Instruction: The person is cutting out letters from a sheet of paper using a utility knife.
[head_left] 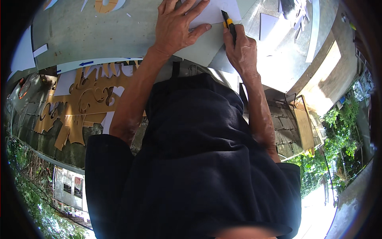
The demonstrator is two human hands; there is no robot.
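Two hands are working at the top of the view, on a grey table [99,36]. The left hand [175,26] is lying flat, fingers spread and released, pressing down on a white sheet [219,12] that is resting on the table near its front edge. The right hand [240,49] is clenching a knife [229,24] with a black and yellow body, just beside the left hand's fingertips. The knife is pointing away from the person, its tip touching the sheet at the sheet's right part; the blade itself is too small to tell. Both forearms are reaching up from a dark blue garment [191,159] that is filling the middle and lower part of the view.

Below the table's front edge, to the left, a brown cutout [79,103] with curling openings is hanging or leaning against a grey block wall [286,123], with white showing through its gaps. A white strip [95,63] with a blue arrow is lying along the table's edge above it. More white scraps [268,24] are lying on the table to the right, in bright sun, well apart from the hands. A brown board [304,127] is leaning at the wall on the right, near green plants [342,135].
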